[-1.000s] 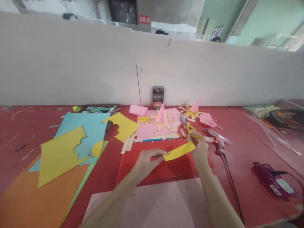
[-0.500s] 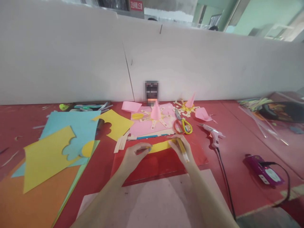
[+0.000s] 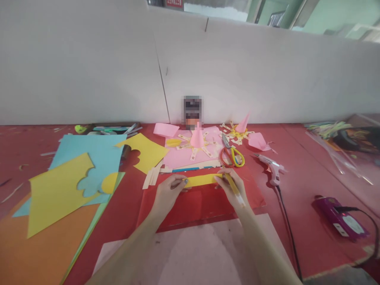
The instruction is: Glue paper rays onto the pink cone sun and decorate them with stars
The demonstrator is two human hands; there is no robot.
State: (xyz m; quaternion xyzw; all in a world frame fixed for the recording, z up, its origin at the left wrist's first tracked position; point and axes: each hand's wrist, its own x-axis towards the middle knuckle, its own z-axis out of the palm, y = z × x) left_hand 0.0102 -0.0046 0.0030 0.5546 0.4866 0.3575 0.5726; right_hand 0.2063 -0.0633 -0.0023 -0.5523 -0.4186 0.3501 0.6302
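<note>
Between my two hands a yellow paper strip [image 3: 202, 181] stretches level above the red sheet. My left hand [image 3: 170, 192] pinches its left end between thumb and fingers. At the other end, my right hand [image 3: 233, 188] has its thumb and fingers closed on the strip. A slim yellow pen-like stick [image 3: 235, 190] with a whitish end also rests in that hand, slanting toward the wrist; its exact kind is unclear. Beyond the hands stand a pink paper cone [image 3: 197, 137] ringed by patterned strips and red-and-yellow-handled scissors [image 3: 233, 155].
On the left lie yellow paper [image 3: 59, 190], blue paper [image 3: 89, 152] and orange paper [image 3: 56, 241]. To the right are a glue gun [image 3: 273, 170] with a cord and a purple power box [image 3: 341, 219]. A second pink cone [image 3: 243, 124] stands behind the scissors. A white partition [image 3: 103, 67] closes the back.
The camera view has shifted slightly. The yellow strip looks straighter and more level between my hands, which keep their hold on it.
</note>
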